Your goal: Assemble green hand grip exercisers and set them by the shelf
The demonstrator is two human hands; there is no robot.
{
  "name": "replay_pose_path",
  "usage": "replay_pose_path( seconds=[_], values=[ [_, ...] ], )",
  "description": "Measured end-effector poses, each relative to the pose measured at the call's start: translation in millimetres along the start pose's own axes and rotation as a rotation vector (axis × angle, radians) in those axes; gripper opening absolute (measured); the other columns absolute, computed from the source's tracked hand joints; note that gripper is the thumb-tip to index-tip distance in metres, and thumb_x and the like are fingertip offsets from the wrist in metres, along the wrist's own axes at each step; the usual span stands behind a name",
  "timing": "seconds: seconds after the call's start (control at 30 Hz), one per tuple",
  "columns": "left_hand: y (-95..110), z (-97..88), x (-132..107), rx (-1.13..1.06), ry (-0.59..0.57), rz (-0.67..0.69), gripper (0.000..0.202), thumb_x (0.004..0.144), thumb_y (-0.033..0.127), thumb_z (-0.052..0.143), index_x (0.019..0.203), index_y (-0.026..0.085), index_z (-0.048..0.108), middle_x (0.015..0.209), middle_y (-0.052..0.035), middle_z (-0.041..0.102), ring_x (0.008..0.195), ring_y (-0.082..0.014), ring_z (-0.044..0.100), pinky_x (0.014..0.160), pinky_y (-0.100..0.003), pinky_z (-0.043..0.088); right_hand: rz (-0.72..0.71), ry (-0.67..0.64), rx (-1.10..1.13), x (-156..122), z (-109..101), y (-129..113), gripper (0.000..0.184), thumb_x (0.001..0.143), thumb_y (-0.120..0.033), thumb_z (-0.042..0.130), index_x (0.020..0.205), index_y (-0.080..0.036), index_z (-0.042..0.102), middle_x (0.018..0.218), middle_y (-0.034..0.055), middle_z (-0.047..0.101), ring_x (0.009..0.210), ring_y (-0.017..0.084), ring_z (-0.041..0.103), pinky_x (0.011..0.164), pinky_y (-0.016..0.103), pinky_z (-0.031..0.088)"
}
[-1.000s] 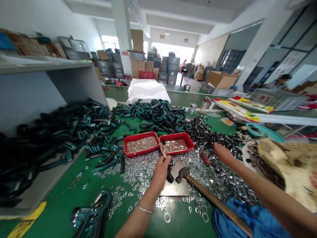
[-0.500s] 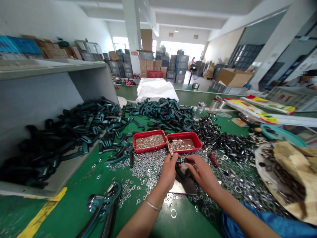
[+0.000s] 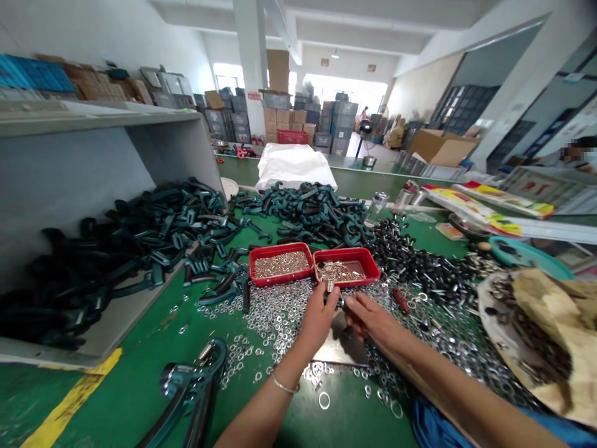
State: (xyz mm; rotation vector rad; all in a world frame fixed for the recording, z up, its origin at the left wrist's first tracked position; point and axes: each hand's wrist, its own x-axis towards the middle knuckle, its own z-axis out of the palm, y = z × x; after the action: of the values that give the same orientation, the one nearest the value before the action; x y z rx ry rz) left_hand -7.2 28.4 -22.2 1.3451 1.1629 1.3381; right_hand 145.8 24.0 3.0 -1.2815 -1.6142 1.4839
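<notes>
My left hand (image 3: 321, 316) is closed around a dark green plier part (image 3: 340, 304), mostly hidden by my fingers. A silver coil spring (image 3: 329, 285) stands above the left fingertips. My right hand (image 3: 368, 314) pinches at the right end of the part, on a small dark piece too covered to make out. Both hands are close together over a flat metal plate (image 3: 333, 353). Just beyond them are two red trays: the left tray (image 3: 280, 283) holds tiny metal pieces, the right tray (image 3: 370, 258) thin pins. A two-handled plier-like tool (image 3: 196, 392) with a spring lies at lower left.
Loose metal rings (image 3: 275, 314) surround the plate. Green handle parts (image 3: 317, 211) are heaped behind the trays and inside a grey shelf box (image 3: 163, 149) at left. Black-headed bolts (image 3: 420, 258) lie to the right, near brown paper (image 3: 559, 336) and blue cloth (image 3: 438, 423).
My right hand has turned, its fingers curling in closer to my left hand. The spring now sits more upright and further right. The dark curved handle that hung below the hands is now hidden.
</notes>
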Motion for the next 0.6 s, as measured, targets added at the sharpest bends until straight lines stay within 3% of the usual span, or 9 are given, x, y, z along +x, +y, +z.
replay_pose_path(
  seconds=[0.1, 0.2, 0.27, 0.37, 0.43, 0.5, 0.57, 0.6],
  values=[
    [-1.6, -5.0, 0.4, 0.11, -0.008, 0.104, 0.025, 0.097, 0.042, 0.045, 0.099, 0.02, 0.058, 0.094, -0.0043, 0.063, 0.089, -0.0187, 0.057, 0.084, -0.03, 0.042, 0.023, -0.003, 0.019, 0.3, 1.8, 6.3, 0.042, 0.088, -0.063, 0.055, 0.081, -0.023, 0.045, 0.061, -0.0072, 0.045, 0.044, 0.009, 0.038, 0.042, 0.021, 0.033],
    [0.0, -9.9, 1.0, 0.163, -0.098, 0.159, 0.025, 0.096, 0.043, 0.047, 0.089, 0.02, 0.057, 0.082, -0.0011, 0.06, 0.078, -0.0168, 0.054, 0.076, -0.027, 0.04, 0.208, -0.247, 0.209, -2.9, 0.8, 7.5, 0.055, 0.093, -0.072, 0.025, 0.076, -0.023, 0.042, 0.053, -0.0097, 0.032, 0.036, 0.007, 0.02, 0.034, 0.021, 0.023],
    [0.0, -11.1, 2.0, 0.131, -0.117, 0.125, 0.026, 0.095, 0.043, 0.047, 0.088, 0.02, 0.057, 0.079, -0.0002, 0.059, 0.075, -0.0164, 0.053, 0.074, -0.026, 0.04, 0.225, -0.286, 0.092, -4.6, -0.4, 4.4, 0.06, 0.093, -0.073, 0.017, 0.076, -0.023, 0.045, 0.051, -0.0076, 0.038, 0.034, 0.008, 0.025, 0.034, 0.022, 0.025],
    [-2.8, -9.6, 3.5, 0.062, -0.068, 0.032, 0.025, 0.094, 0.043, 0.048, 0.093, 0.021, 0.059, 0.086, -0.0014, 0.063, 0.08, -0.0175, 0.056, 0.077, -0.027, 0.041, -0.077, 0.004, -0.392, -6.3, -0.8, -0.6, 0.051, 0.09, -0.07, 0.041, 0.088, -0.021, 0.054, 0.072, 0.0037, 0.06, 0.057, 0.016, 0.055, 0.048, 0.027, 0.041],
    [-4.7, -8.2, 3.6, 0.063, -0.053, 0.019, 0.024, 0.094, 0.042, 0.048, 0.095, 0.021, 0.06, 0.089, -0.0024, 0.063, 0.083, -0.0182, 0.056, 0.08, -0.028, 0.041, -0.236, 0.124, -0.569, -7.5, 0.2, -0.5, 0.044, 0.088, -0.065, 0.051, 0.09, -0.021, 0.056, 0.085, 0.0073, 0.063, 0.073, 0.02, 0.059, 0.06, 0.029, 0.046],
    [-5.5, -7.5, 2.9, 0.109, -0.063, 0.087, 0.024, 0.095, 0.041, 0.047, 0.096, 0.02, 0.059, 0.095, -0.0042, 0.062, 0.089, -0.019, 0.056, 0.086, -0.029, 0.041, -0.218, 0.053, -0.548, -8.6, 1.2, 2.3, 0.048, 0.095, -0.063, 0.036, 0.084, -0.021, 0.055, 0.073, 0.0043, 0.061, 0.063, 0.018, 0.057, 0.056, 0.029, 0.045],
    [-5.8, -7.3, 2.0, 0.161, -0.078, 0.18, 0.023, 0.096, 0.039, 0.045, 0.099, 0.02, 0.058, 0.103, -0.0065, 0.059, 0.098, -0.0197, 0.054, 0.093, -0.031, 0.04, -0.09, -0.122, -0.424, -9.2, 1.3, 5.3, 0.062, 0.1, -0.061, 0.01, 0.082, -0.021, 0.055, 0.056, -0.0005, 0.054, 0.042, 0.014, 0.047, 0.045, 0.027, 0.039],
    [-6.2, -7.1, 1.7, 0.179, -0.079, 0.204, 0.023, 0.096, 0.039, 0.044, 0.101, 0.02, 0.057, 0.106, -0.0075, 0.058, 0.102, -0.0202, 0.054, 0.096, -0.032, 0.039, -0.051, -0.17, -0.383, -9.2, 0.9, 6.1, 0.067, 0.099, -0.061, 0.006, 0.084, -0.02, 0.056, 0.053, -0.0013, 0.054, 0.037, 0.013, 0.042, 0.041, 0.026, 0.036]
  ],
)
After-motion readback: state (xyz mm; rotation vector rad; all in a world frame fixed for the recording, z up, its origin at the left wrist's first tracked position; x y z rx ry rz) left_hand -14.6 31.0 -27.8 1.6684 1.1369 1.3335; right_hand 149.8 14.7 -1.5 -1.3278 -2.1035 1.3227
